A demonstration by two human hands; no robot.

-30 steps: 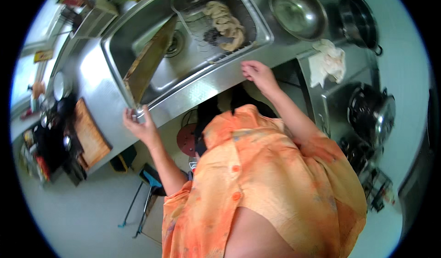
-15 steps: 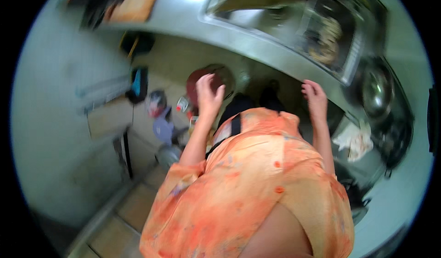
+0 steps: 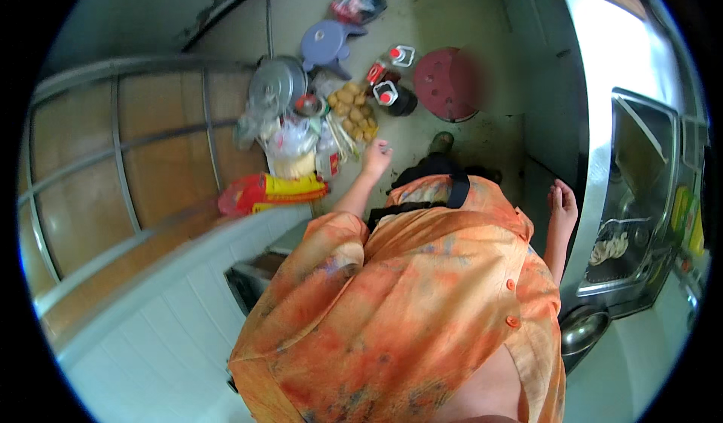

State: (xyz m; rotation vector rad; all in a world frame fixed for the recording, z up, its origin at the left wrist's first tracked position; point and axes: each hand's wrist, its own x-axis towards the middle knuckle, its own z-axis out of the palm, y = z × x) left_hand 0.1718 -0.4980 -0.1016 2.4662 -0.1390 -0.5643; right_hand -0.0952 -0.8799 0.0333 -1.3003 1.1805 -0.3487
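Observation:
My left hand (image 3: 376, 158) hangs at the left of my body with its fingers loosely curled and apart, and nothing shows in it. In the picture it is nearest to a heap of potatoes (image 3: 351, 109) on the floor, without touching them. My right hand (image 3: 562, 200) is raised beside the steel counter's front edge (image 3: 576, 106). Its fingers are half bent and apart, with no object between them. Whether it touches the counter, I cannot tell.
A red round stool (image 3: 440, 84) and dark bottles with red caps (image 3: 399, 99) stand ahead. At left are a purple stool (image 3: 325, 44), a lidded metal pot (image 3: 276, 85), plastic bags (image 3: 292, 138) and a red-yellow package (image 3: 275, 192). A sink (image 3: 636, 167) is set in the counter at right.
My view has swung left: the counter and sink, formerly across the front, now run along the right. Potatoes, bags and the red-yellow package show clearly at left. Both hands remain empty.

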